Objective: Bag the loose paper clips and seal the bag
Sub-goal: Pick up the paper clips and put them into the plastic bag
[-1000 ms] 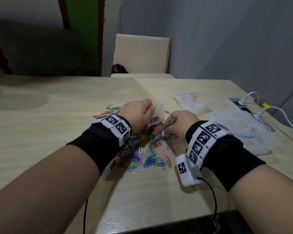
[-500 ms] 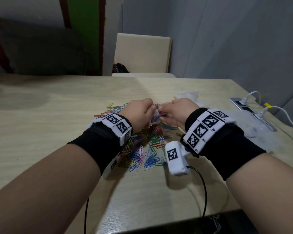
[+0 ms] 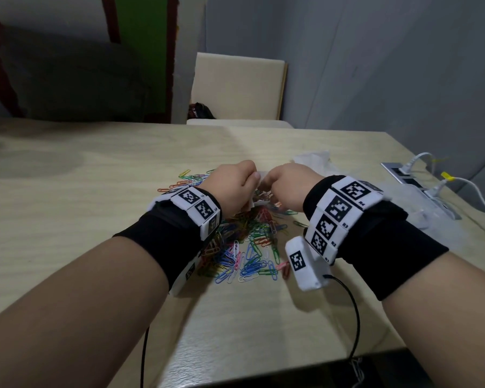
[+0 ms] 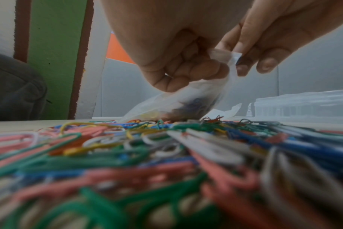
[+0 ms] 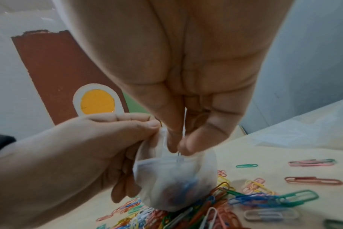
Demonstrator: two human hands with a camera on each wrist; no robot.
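A heap of coloured paper clips [image 3: 247,247] lies on the pale wooden table [image 3: 95,191], below and between my wrists. My left hand [image 3: 235,189] grips the rim of a small clear bag [image 5: 174,182] and holds it just above the heap [image 4: 147,155]. Several clips show through the bag [image 4: 186,100]. My right hand [image 5: 178,147] has its thumb and fingertips pinched together at the bag's mouth, with a thin clip between them. In the head view only a scrap of the bag [image 3: 259,175] shows between the two hands.
A crumpled clear bag [image 3: 314,161] lies just beyond my right hand. A larger sheet of clear plastic [image 3: 420,214] lies to the right, by a table socket with white cables [image 3: 412,177]. A beige chair [image 3: 238,88] stands behind the far edge.
My right hand rose from the heap with clips pinched in it and moved left to the bag's mouth. The left hand kept the bag in place.
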